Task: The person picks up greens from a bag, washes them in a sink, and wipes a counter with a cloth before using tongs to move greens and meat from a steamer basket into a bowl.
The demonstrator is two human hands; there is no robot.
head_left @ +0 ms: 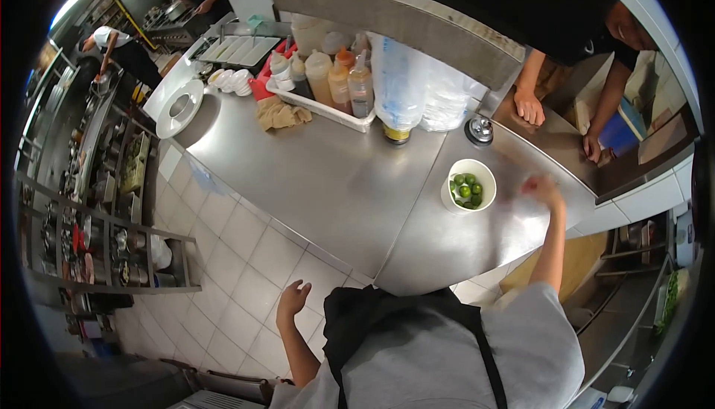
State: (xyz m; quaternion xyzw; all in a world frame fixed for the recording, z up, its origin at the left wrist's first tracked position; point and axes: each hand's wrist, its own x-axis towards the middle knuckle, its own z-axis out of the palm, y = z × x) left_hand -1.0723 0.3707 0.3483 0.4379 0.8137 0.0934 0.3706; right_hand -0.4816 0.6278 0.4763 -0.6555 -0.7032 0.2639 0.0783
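Observation:
My left hand [293,300] hangs in the air over the floor tiles, fingers loosely bent and apart, with nothing in it. Smeared by motion, my right hand [547,191] is low over the right part of the steel counter [357,178]. A reddish blur shows at its fingertips; whether it holds anything cannot be made out. To the left of that hand, and apart from it, a white tub [447,199] stands upright on the counter. Several small green limes [466,189] lie inside it.
A silver call bell [480,131] sits behind the tub. Sauce bottles [320,77] stand in a white tray, with plastic bags [398,85] beside it. A folded brown cloth [283,113] and a white plate [179,108] are farther left. Across the pass, another person's hand [529,108] rests on the ledge.

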